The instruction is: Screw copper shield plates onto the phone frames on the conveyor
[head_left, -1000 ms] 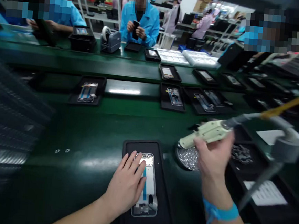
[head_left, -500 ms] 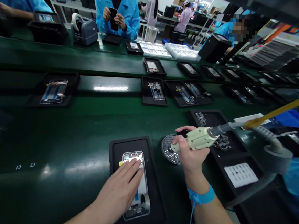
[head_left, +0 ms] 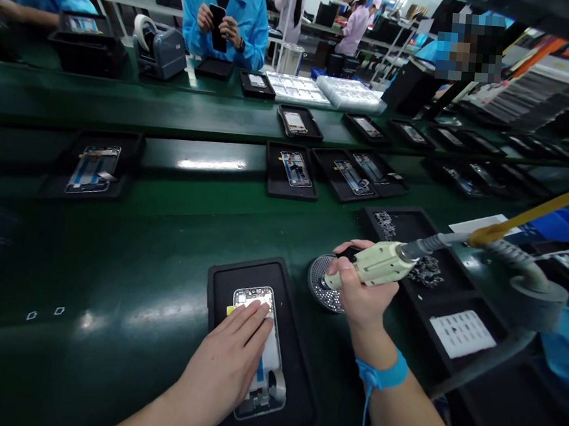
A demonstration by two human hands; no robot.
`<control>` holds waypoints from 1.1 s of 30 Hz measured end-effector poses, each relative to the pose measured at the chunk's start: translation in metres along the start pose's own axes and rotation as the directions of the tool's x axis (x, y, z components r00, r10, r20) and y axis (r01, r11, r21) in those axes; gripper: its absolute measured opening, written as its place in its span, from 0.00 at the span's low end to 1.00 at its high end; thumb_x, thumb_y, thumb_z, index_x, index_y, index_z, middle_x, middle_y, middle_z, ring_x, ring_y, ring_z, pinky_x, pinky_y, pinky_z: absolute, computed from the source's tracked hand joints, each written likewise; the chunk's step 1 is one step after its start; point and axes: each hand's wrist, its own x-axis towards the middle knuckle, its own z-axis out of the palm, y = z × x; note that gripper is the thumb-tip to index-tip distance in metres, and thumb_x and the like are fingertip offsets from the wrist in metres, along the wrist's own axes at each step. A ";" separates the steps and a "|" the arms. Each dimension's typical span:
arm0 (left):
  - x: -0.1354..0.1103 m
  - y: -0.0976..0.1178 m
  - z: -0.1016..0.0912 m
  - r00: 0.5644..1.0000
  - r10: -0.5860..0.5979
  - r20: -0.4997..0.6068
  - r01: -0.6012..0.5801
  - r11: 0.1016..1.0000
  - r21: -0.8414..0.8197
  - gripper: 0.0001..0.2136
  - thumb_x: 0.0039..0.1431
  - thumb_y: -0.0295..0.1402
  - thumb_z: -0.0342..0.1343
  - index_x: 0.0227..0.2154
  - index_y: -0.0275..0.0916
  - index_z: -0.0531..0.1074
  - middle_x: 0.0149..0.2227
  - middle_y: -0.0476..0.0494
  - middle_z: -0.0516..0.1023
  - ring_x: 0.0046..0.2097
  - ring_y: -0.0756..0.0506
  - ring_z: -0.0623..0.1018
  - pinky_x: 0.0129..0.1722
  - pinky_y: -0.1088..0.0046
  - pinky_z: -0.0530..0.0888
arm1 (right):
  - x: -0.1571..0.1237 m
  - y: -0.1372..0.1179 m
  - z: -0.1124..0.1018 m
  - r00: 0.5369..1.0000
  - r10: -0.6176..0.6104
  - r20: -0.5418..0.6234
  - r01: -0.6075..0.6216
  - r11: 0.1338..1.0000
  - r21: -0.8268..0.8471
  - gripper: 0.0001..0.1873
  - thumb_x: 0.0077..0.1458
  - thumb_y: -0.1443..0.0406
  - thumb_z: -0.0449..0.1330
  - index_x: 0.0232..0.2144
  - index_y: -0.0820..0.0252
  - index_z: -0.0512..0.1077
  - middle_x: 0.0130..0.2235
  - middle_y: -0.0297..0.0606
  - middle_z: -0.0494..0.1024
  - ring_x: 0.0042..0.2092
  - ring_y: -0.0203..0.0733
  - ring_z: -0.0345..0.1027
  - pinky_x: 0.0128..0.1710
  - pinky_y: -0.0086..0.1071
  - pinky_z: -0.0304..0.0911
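Observation:
My left hand (head_left: 228,353) lies flat, fingers stretched out, across the upper part of an opened phone housing (head_left: 274,356). The housing rests in a black tray (head_left: 295,391) on the green bench, with a grey flex strip curling up near its lower end. My right hand (head_left: 368,305) is wrapped round a pale green electric screwdriver (head_left: 383,263), its grey cable running off to the right. The screwdriver's nose points down at a round metal plate full of small holes (head_left: 319,280). Whether the bit touches the plate is hidden. A blue band (head_left: 386,373) circles my right wrist.
Right of the screwdriver, a black compartment tray (head_left: 451,252) holds small metal parts and a white card (head_left: 462,333). A yellow strap (head_left: 551,208) and grey hose cross above it. Trays with phone housings (head_left: 296,169) line the far side. Co-workers in blue (head_left: 253,20) sit opposite.
Both hands keep their places on the phone housing and the screwdriver. Trays in the farther row have shifted slightly right. The view has moved a little.

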 end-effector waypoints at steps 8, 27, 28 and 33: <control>-0.002 0.000 0.001 1.000 -0.019 0.009 0.019 0.999 -0.039 0.17 0.70 0.26 0.47 0.56 0.34 0.73 0.63 0.41 0.72 0.65 0.41 0.72 0.63 0.60 0.73 | -0.002 0.002 0.000 1.000 0.022 -0.007 -0.022 1.000 0.006 0.15 0.58 0.66 0.65 0.46 0.60 0.68 0.37 0.36 0.75 0.27 0.34 0.71 0.27 0.31 0.70; 0.000 0.010 0.007 0.996 -0.040 0.085 0.048 0.993 -0.105 0.18 0.69 0.31 0.50 0.57 0.30 0.71 0.59 0.36 0.72 0.63 0.38 0.69 0.71 0.59 0.59 | -0.050 -0.052 0.091 0.934 0.068 0.351 -0.155 0.962 0.226 0.14 0.62 0.68 0.59 0.49 0.53 0.65 0.42 0.35 0.74 0.28 0.31 0.72 0.29 0.32 0.72; 0.000 0.010 0.007 0.995 -0.039 0.091 0.049 0.993 -0.108 0.17 0.69 0.31 0.50 0.57 0.30 0.71 0.58 0.36 0.73 0.63 0.37 0.70 0.70 0.59 0.59 | -0.051 -0.052 0.093 0.933 0.065 0.355 -0.151 0.963 0.221 0.14 0.62 0.68 0.59 0.49 0.53 0.65 0.42 0.35 0.74 0.28 0.31 0.72 0.29 0.31 0.72; 0.000 0.010 0.009 0.998 -0.037 0.056 0.043 0.992 -0.121 0.16 0.68 0.31 0.51 0.54 0.30 0.72 0.54 0.37 0.75 0.60 0.38 0.72 0.69 0.59 0.61 | -0.050 -0.053 0.097 0.931 0.060 0.359 -0.147 0.964 0.220 0.14 0.61 0.69 0.60 0.48 0.54 0.66 0.41 0.34 0.74 0.28 0.31 0.71 0.29 0.31 0.73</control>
